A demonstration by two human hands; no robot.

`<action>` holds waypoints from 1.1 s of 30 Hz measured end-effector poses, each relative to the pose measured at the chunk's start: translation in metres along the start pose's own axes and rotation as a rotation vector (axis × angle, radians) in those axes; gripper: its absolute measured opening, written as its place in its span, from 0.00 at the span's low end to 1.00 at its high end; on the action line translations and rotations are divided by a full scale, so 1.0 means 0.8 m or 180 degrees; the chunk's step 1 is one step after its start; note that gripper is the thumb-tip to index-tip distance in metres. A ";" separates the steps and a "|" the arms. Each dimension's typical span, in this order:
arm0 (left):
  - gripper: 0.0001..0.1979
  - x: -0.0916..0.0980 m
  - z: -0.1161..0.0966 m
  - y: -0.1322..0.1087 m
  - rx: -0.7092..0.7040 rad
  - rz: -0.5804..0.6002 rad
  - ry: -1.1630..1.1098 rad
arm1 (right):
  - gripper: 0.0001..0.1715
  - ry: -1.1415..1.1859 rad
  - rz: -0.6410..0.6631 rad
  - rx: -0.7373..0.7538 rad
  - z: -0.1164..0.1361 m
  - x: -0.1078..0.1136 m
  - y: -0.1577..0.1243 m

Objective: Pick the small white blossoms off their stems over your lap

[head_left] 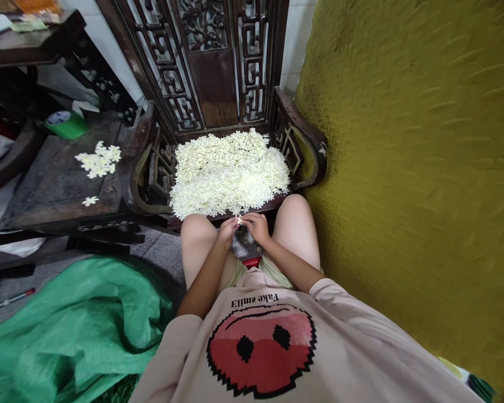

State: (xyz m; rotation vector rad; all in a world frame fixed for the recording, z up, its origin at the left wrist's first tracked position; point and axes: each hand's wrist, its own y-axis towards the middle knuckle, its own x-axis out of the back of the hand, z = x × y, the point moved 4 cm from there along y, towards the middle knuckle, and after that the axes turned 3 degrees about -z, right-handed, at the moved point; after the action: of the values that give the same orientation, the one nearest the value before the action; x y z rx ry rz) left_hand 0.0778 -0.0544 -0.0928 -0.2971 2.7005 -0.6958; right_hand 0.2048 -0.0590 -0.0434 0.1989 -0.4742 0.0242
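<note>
Head view: both hands meet just above the lap, between the bare knees. The left hand (228, 229) and right hand (257, 225) pinch together on one small white flower (239, 221), fingertips closed on it from either side. The flower is too small to tell its long axis or which way it points; it looks pale cream, like the rest. Just beyond the hands, nearly touching, a thick heap (230, 172) of such flowers covers the seat of a dark carved chair (302, 140). Well off to the left hand's side, a small cluster (99, 160) lies on a dark table (54, 184), near a green tape roll (66, 124). A green sheet (75, 330) lies below left; a yellow wall (415, 168) stands right.
</note>
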 end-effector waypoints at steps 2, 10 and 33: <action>0.13 0.002 0.004 0.001 0.0117 -0.0060 -0.0033 | 0.09 0.0497 -0.0044 -0.0330 -0.009 -0.004 0.004; 0.15 0.011 -0.010 -0.008 -0.0703 -0.0575 0.0357 | 0.20 0.1933 0.0690 -0.1909 -0.044 -0.031 0.002; 0.13 -0.003 -0.006 -0.001 0.0181 0.0283 -0.0525 | 0.19 0.2281 0.0702 -0.1873 -0.033 -0.025 0.004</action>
State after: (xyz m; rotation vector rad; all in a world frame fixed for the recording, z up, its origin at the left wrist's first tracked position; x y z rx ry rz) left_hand 0.0780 -0.0527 -0.0877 -0.2093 2.5166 -0.6892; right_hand 0.1986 -0.0505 -0.0747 -0.4360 0.2251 0.1634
